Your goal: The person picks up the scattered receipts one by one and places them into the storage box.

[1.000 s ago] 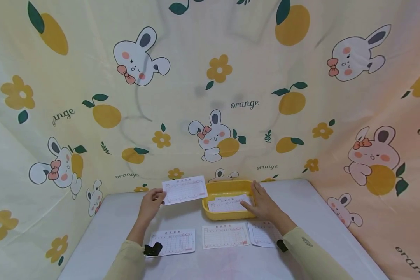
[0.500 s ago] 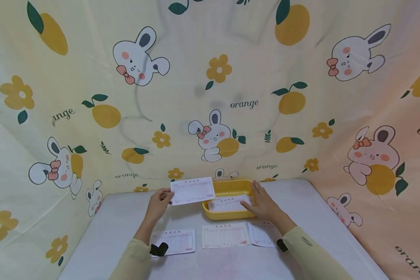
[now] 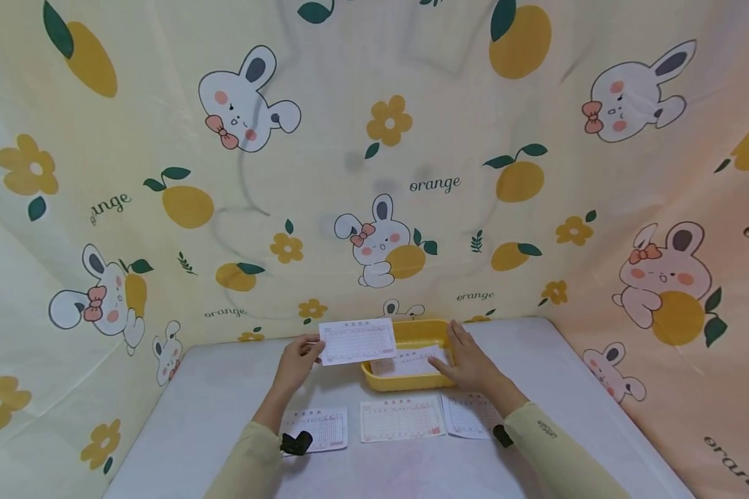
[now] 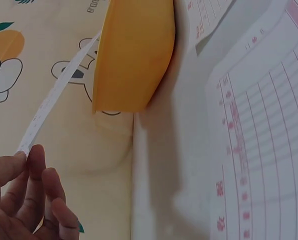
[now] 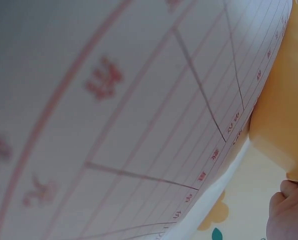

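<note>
In the head view my left hand [image 3: 299, 360] pinches one end of a white printed receipt slip [image 3: 357, 342] between thumb and fingertips. The slip is held up, its far end overlapping the left side of a yellow plastic basket [image 3: 406, 382]. Seen from the left wrist, the slip [image 4: 56, 95] is nearly edge-on, with the thumb and index finger of my left hand [image 4: 31, 195] at its near end. My right hand [image 3: 474, 364] rests at the basket's right rim, fingers straight, thumb reaching over the inside. Inside the basket lie more slips [image 3: 406, 362].
Three printed slips lie on the white table [image 3: 387, 475] in front of the basket: a left one [image 3: 324, 430], a middle one [image 3: 401, 420] and a right one [image 3: 471, 417] partly under my right forearm. Behind stands a patterned cloth [image 3: 324, 166].
My left hand has carried the slip rightward, so it now overlaps more of the basket. The right hand stays at the basket's rim.
</note>
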### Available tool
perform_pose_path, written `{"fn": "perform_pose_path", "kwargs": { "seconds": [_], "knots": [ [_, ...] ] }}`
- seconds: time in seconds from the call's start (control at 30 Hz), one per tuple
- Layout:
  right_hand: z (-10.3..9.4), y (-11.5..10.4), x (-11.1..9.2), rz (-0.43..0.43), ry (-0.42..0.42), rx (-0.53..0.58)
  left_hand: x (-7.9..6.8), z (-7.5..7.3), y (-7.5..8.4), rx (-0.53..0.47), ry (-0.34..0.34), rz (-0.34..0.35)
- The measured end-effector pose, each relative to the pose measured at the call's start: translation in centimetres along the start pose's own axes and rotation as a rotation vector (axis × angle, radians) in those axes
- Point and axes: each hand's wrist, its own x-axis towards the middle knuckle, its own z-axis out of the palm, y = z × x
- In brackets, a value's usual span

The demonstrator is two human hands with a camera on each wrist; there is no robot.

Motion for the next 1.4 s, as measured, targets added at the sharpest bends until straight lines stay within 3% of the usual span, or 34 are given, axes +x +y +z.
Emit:
{"fn": "perform_pose_path", "kwargs": {
  "seconds": [0.53, 1.4],
  "knots": [
    [0.0, 0.1, 0.1, -0.019, 0.016, -0.006, 0.0, 2.7, 1.2, -0.041, -0.07, 0.039],
    [0.0, 0.2, -0.1, -0.046, 0.033, 0.001, 0.3, 5.4, 1.3, -0.017, -0.176, 0.063]
  ]
}}
